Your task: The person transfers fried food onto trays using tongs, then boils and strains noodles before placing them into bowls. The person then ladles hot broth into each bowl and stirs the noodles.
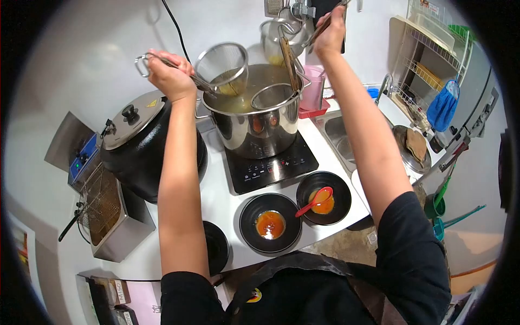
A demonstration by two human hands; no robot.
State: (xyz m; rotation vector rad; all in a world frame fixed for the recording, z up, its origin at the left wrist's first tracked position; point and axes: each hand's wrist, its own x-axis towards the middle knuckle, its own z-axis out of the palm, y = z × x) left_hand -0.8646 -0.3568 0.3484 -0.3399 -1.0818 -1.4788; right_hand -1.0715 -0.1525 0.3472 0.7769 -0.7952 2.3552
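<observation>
1. The white counter (pixel 216 203) carries the cooking gear.
2. A black lidded cooker (pixel 135 157) stands on it, beside the left forearm.
3. The steel pot (pixel 254 132), filled with cloudy liquid, sits upright on a black hob (pixel 276 168).
4. The left hand (pixel 172 75) is clenched round the handle of a round mesh strainer (pixel 222 57), its basket tilted over the pot's left side.
5. The right hand (pixel 330 33), raised higher, grips a second handle; this appears to lead to a wire basket (pixel 272 46) above the pot's far edge.
6. Two black bowls, one nearer the middle (pixel 249 212) and one to its right (pixel 344 200), hold orange sauce in front of the hob.
7. A red spoon (pixel 314 201) leans in the right-hand bowl.
</observation>
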